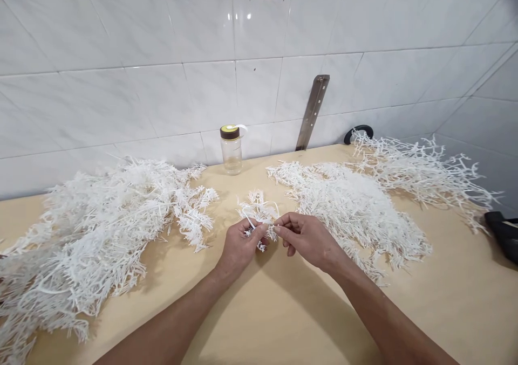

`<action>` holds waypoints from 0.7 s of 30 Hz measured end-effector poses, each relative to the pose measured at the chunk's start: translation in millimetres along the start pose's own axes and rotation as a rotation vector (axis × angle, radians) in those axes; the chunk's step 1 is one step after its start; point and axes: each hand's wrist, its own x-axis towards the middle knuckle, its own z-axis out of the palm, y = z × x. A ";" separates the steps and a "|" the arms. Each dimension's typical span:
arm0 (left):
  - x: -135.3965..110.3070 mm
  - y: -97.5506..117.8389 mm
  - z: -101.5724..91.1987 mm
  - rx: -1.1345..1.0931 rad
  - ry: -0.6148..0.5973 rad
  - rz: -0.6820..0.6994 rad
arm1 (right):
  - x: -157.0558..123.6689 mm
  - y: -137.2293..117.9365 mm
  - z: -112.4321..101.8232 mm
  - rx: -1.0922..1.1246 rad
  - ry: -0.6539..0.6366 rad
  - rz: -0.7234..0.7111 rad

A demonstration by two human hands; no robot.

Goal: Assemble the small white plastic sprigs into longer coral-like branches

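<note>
Both hands meet over the middle of the pale wooden table point(283, 311). My left hand point(239, 246) is closed around a small white plastic sprig point(258, 209) with many thin branches. My right hand point(306, 239) pinches the same sprig from the right, fingertips touching the left hand's thumb. The sprig's branches fan out above and behind the fingers. A large heap of the same white sprigs point(97, 230) lies to the left, and another heap point(352, 208) lies just right of my hands.
A clear plastic jar point(231, 149) with a brown and yellow lid stands by the tiled wall. A metal strip point(312, 111) leans on the wall. Coarser white branches point(424, 168) lie far right, with a black ring point(358, 132) behind them and a black object point(504, 234) at the right edge.
</note>
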 end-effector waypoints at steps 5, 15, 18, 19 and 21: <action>0.7 -1.5 -2.3 0.148 -0.062 0.068 | 0.8 -1.0 2.6 -0.018 0.095 -0.021; -2.6 0.9 -2.7 0.169 -0.059 0.075 | -0.2 3.4 -2.4 0.075 -0.007 -0.074; -1.9 1.2 -3.0 0.119 -0.049 0.059 | -1.3 2.0 -3.9 0.083 -0.033 -0.061; -1.6 1.3 -2.9 0.107 -0.050 0.049 | -1.5 1.5 -4.2 0.074 -0.037 -0.055; -1.2 1.8 -2.5 0.092 -0.058 0.028 | -1.5 0.6 -4.6 0.051 -0.032 -0.043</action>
